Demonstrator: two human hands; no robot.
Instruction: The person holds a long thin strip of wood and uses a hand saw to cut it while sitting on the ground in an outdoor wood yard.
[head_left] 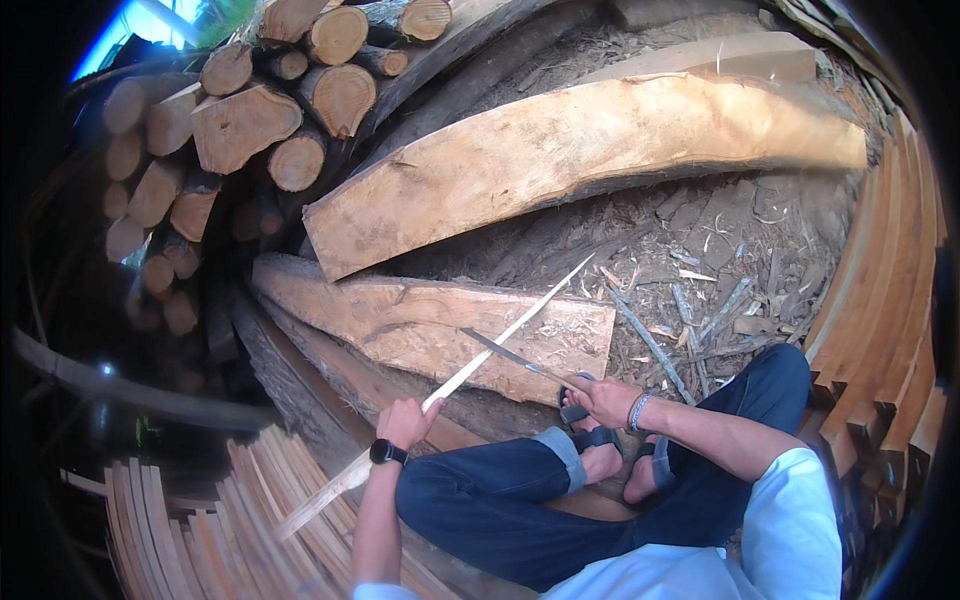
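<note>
A long pale wooden stick [503, 336], peeled and narrowing to a point at its far end, runs slantwise in front of me. My left hand [404, 424] is wrapped round it near its middle, and its wider end reaches back past my left forearm. In my right hand [606, 402] is a knife [508, 354], gripped by its handle. The dark blade points to the left and crosses the stick beyond my left hand; whether it touches the wood I cannot tell. Beneath both lies a flat sawn slab [400, 318] with pale shavings [560, 335] scattered on it.
A large curved slab [600, 140] lies beyond. Cut logs [338, 98] are piled at the far left. Stacked boards stand at the right [880, 290] and near left [270, 500]. Thin sticks [650, 340] and wood chips litter the ground. My bent legs [480, 490] are close below my hands.
</note>
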